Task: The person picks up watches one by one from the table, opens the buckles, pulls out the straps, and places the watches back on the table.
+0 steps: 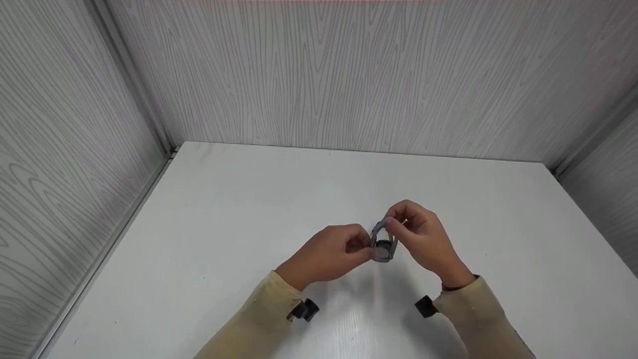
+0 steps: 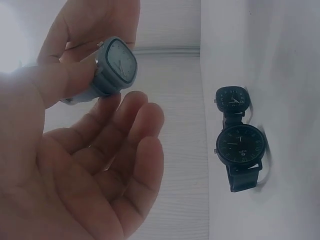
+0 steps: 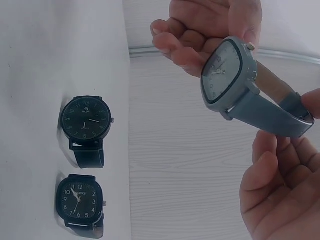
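Forearms (image 1: 249, 319) angle inward, left hand (image 1: 329, 253) pinching the grey watch (image 3: 225, 75) beside its case, right hand (image 1: 427, 240) pinching its strap (image 3: 267, 115).

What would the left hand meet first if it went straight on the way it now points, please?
The left hand pinches the grey watch, so that comes first; beyond it, probably the right hand, though depth is unclear.
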Available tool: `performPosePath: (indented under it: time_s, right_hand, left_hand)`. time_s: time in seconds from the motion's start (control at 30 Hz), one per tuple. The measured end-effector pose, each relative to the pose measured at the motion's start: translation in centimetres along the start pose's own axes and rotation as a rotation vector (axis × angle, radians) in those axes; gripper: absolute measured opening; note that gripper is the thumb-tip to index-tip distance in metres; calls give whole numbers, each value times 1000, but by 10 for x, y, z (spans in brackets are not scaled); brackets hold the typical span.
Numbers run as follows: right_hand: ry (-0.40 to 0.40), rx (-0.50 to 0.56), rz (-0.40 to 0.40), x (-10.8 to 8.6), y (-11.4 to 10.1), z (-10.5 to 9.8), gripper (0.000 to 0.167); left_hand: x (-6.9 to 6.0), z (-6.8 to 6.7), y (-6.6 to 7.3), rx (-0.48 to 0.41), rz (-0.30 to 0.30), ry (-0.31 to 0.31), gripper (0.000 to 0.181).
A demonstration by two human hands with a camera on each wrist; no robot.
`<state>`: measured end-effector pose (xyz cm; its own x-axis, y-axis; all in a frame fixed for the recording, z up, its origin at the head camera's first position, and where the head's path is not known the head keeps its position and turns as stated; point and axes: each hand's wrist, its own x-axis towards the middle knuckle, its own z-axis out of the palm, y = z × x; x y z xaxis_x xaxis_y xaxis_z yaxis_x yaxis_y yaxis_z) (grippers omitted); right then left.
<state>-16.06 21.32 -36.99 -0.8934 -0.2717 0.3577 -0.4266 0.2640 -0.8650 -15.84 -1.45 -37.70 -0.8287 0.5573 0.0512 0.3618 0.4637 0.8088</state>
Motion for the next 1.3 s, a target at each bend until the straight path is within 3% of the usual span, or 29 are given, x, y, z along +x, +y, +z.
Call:
performPosePath:
  time_s: [0.17, 0.3, 0.63, 1.07, 1.3]
  right_hand:
    - [-1, -95, 9, 0, 2, 1, 6]
    - [-25, -143, 2, 0, 3, 0, 6]
    - [-90, -156, 18, -2, -1, 0, 6]
    - [-193, 31, 25, 0, -4, -2, 13]
    - [-239, 45, 7, -2, -4, -4, 10]
  left_hand:
    - [1, 1, -4, 12, -40, -45, 13]
    - [1, 1, -4, 42, -36, -49, 14]
    - [2, -2, -1, -8, 30, 68, 13]
    - [0, -1, 1, -153, 94, 168, 6]
    - [1, -2, 2, -148, 93, 137, 5]
